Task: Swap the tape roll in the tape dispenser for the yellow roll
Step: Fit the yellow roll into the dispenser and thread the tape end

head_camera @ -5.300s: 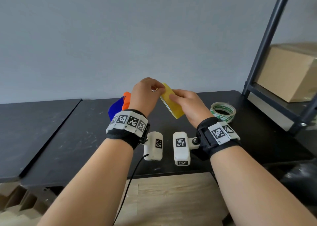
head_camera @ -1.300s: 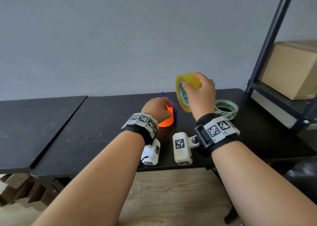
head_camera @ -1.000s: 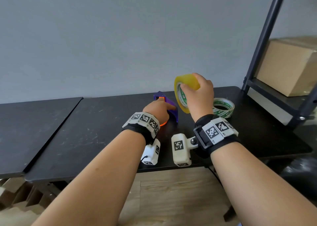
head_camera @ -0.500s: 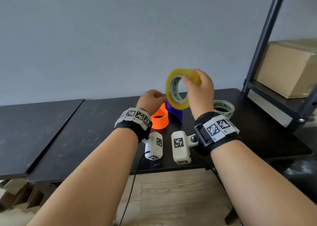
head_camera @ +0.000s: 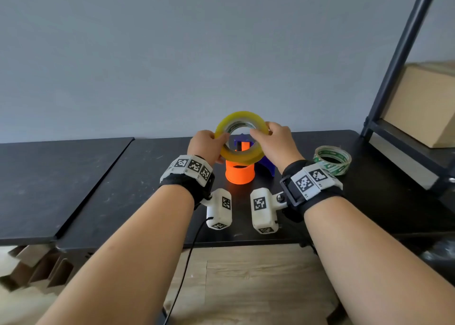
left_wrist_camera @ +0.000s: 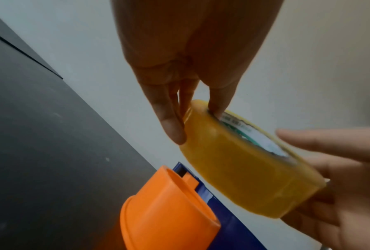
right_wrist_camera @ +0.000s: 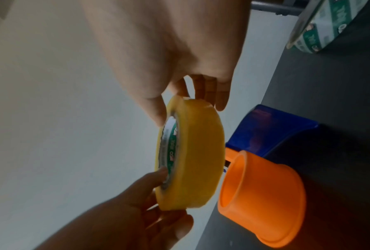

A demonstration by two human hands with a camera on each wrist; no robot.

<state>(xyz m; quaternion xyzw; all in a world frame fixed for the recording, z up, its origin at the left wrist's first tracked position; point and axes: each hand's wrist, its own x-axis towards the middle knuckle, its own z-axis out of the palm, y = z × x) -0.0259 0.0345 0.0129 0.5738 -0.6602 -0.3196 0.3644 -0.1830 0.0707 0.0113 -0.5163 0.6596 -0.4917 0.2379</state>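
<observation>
The yellow tape roll point(head_camera: 240, 155) hangs tilted in the air just above the dispenser's orange hub point(head_camera: 240, 174). My left hand point(head_camera: 206, 145) pinches its left rim, thumb inside the core. My right hand point(head_camera: 272, 139) pinches the right rim the same way. The blue dispenser body point(head_camera: 266, 164) stands behind and right of the hub on the black table. The left wrist view has the yellow roll point(left_wrist_camera: 243, 172) over the orange hub point(left_wrist_camera: 169, 208). In the right wrist view the roll point(right_wrist_camera: 192, 157) is close beside the hub's point(right_wrist_camera: 263, 194) open top, apart from it.
A clear tape roll with green print point(head_camera: 332, 159) lies flat on the black table point(head_camera: 123, 189) to the right. A dark metal shelf frame point(head_camera: 398, 61) with a cardboard box point(head_camera: 423, 107) stands at the far right. A second table top point(head_camera: 49, 176) adjoins on the left.
My left hand left the orange hub and took hold of the roll's left rim. The roll tipped from upright toward flat and came down over the hub.
</observation>
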